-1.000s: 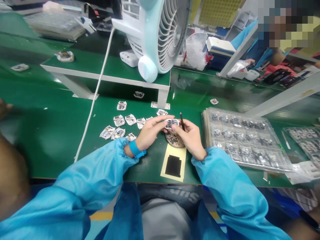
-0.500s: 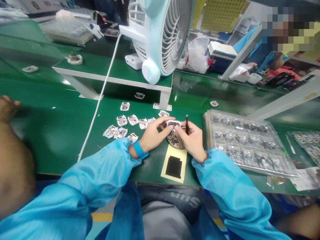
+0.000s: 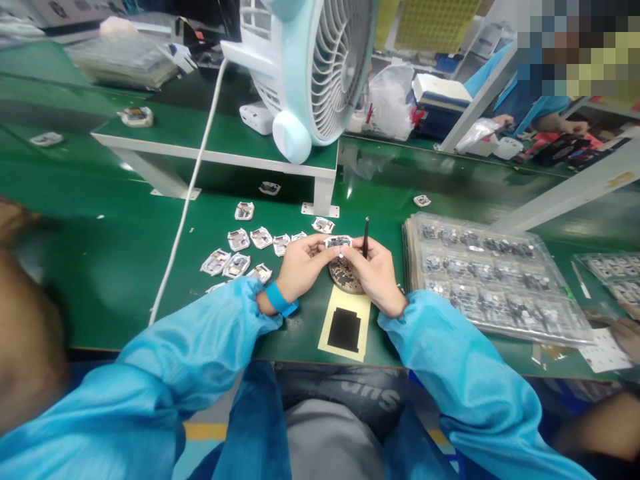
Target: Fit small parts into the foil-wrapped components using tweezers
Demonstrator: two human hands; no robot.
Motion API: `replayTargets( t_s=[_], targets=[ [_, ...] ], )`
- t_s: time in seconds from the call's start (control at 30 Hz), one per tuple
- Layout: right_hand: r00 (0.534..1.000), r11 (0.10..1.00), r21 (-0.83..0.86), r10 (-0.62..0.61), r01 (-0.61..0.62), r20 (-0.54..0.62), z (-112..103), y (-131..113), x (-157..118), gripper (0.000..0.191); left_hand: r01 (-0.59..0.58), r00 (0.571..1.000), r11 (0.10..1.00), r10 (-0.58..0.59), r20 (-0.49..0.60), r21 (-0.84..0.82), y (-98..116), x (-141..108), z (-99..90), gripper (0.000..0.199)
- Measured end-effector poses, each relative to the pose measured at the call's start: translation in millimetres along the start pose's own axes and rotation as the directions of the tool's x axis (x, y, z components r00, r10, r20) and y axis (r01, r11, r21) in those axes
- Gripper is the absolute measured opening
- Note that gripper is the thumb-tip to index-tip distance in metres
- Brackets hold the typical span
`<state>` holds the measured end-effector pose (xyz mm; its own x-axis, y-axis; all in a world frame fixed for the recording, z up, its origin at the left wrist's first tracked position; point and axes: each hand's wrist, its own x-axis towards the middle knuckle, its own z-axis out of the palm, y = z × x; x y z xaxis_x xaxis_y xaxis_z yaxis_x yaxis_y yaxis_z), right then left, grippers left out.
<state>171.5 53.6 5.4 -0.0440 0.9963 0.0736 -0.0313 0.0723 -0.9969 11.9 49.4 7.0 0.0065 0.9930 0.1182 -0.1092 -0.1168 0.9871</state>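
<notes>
In the head view, the one view here, the fingers of the left hand (image 3: pixel 303 268) and the right hand (image 3: pixel 376 275) grip a single white case (image 3: pixel 339 242) from opposite ends, so it lies directly between them. Its long axis runs crosswise, from the left fingers toward the right. Neither hand is nearer, since both touch it: the thumbs press in at the edge closest to the body, their tips almost together, while the remaining fingers curl around the ends and are partly hidden. The case looks raised off the surface (image 3: pixel 301 337), with dark inner parts showing between its pale rims; whether it is tilted is hard to judge at this size. A slim dark tool (image 3: pixel 367 237) stands nearly upright at the right fingers and seems tucked in that hand, though its lower end is out of sight. Below the fingers, toward the body, sits a speckled disc (image 3: pixel 345 275), partly covered by the right hand. Closer to the body than the disc lies a yellow card (image 3: pixel 350 301) bearing a black sheet (image 3: pixel 344 329). Loose cases (image 3: pixel 239 240) are scattered left of the left fingers, and a stack of clear trays (image 3: pixel 411 260) stands just beside the right hand, on its outer side.
</notes>
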Motion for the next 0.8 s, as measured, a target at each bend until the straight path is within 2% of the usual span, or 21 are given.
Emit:
replayTargets(
  t_s=[0.1,0.17,0.23,0.33,0.47,0.6,0.8],
  targets=[
    [0.994,0.985,-0.133,-0.108,0.107,0.001,-2,0,0,0.033,-0.104,0.995,0.969,0.100,0.028,0.226,3,5,-6.2,0.025],
    [0.970,0.936,-0.270,-0.240,0.226,-0.020,-4,-4,-1,0.034,-0.242,0.970,0.885,0.229,0.079,0.397,5,6,-10.8,0.019],
    [0.929,0.873,-0.360,-0.367,0.328,-0.043,-7,-8,-2,0.025,-0.358,0.933,0.783,0.326,0.156,0.508,7,6,-14.2,0.015],
    [0.884,0.811,-0.402,-0.467,0.425,-0.008,-9,-13,-1,0.009,-0.432,0.899,0.685,0.381,0.217,0.587,8,5,-16.4,0.012],
    [0.871,0.769,-0.432,-0.483,0.471,0.090,-9,-12,-1,0.004,-0.474,0.871,0.610,0.432,0.234,0.636,10,5,-17.9,0.004],
    [0.865,0.763,-0.432,-0.493,0.481,0.092,-8,-8,-1,0.004,-0.484,0.862,0.571,0.441,0.249,0.663,13,5,-19.4,0.004],
    [0.848,0.754,-0.426,-0.526,0.500,0.066,-5,-7,-3,0.004,-0.484,0.863,0.563,0.434,0.259,0.670,13,4,-19.6,0.007]
  ],
)
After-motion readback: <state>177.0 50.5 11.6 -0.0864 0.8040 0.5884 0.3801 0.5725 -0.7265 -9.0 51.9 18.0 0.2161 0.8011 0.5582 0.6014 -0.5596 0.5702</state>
